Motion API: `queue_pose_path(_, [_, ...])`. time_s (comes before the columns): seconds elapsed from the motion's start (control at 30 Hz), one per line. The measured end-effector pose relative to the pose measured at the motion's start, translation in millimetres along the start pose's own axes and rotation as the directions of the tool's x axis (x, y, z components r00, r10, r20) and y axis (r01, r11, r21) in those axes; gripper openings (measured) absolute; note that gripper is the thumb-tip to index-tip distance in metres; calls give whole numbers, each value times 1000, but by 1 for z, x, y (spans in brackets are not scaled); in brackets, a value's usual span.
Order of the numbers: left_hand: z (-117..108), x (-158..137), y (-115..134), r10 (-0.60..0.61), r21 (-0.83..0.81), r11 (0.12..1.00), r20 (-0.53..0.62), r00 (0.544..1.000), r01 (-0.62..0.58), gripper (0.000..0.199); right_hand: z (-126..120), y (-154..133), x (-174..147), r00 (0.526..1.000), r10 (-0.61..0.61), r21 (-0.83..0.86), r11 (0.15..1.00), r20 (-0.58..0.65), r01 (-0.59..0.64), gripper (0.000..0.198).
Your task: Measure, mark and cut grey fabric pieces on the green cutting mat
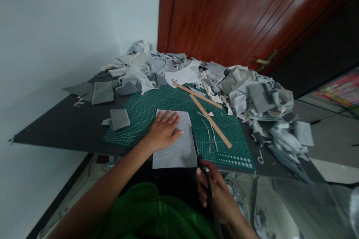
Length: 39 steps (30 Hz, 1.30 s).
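Note:
A light grey rectangle of fabric lies flat at the front of the green cutting mat, its near edge reaching the table's edge. My left hand rests on its upper part, fingers spread. At the fabric's right edge my right hand grips black-handled scissors, whose blades lie along that edge. Thin cut strips of fabric curl on the mat just to the right, beside two wooden rulers.
Heaped cloth scraps line the back of the dark table, with another large pile at right. Folded grey pieces sit left of the mat. A white wall and a brown wooden door stand behind.

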State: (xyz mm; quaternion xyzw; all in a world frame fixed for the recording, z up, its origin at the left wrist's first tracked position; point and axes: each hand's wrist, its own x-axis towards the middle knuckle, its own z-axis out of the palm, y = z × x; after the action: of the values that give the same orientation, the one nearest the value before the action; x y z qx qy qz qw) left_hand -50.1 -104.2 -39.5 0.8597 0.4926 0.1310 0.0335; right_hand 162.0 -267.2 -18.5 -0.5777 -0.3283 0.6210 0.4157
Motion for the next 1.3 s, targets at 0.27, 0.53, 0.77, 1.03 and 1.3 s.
queue_pose_path(0.27, [4,0,-2,15,-32,999,-36,999,-17,66,-2,3,-1,1000,-18,4,1000,-5,18,72])
queue_pose_path(0.53, [2,0,-1,9,-10,1000,-6,1000,-9,66,-3,5,0,999,-34,-14,999,27,34,71])
queue_pose_path(0.77, [2,-2,-1,15,-16,1000,-7,1000,-15,66,-2,-6,0,997,79,86,993,-17,-77,78])
queue_pose_path(1.03, [2,-5,0,18,-22,1000,5,1000,-18,66,-2,-17,10,998,65,21,998,17,-65,78])
queue_pose_path(1.3, [-2,-5,3,9,15,1000,-24,1000,-9,61,-6,-12,6,996,79,41,996,37,-80,77])
